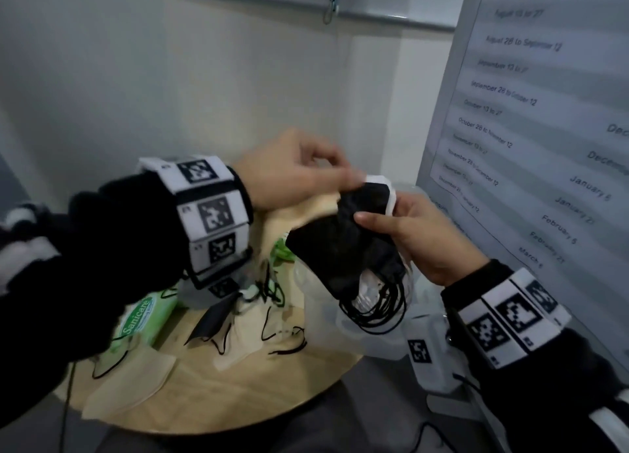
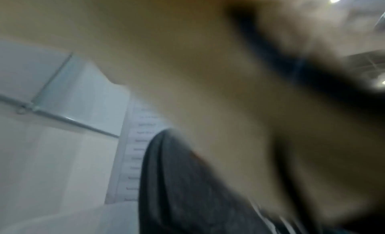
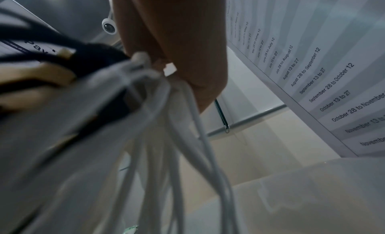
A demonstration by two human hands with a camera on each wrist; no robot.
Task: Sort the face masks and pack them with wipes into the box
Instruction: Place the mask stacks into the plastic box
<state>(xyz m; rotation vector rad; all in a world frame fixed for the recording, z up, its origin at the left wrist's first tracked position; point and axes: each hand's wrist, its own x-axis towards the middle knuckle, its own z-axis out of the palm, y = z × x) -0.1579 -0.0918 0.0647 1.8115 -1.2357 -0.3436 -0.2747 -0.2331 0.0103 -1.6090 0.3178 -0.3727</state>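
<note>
Here the right hand [image 1: 420,238] is clamped on a stack of black masks [image 1: 343,245] above the table [image 1: 272,391], while the left hand [image 1: 292,170] pinches its top edge. Best square the edges, gather the loops, then lower them beside the wipes [image 1: 143,316].

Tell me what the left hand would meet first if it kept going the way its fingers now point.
Most likely the bundle of black masks held by the right hand. The left hand points right at its top edge, fingertips seemingly already there; blur hides exact contact.
</note>
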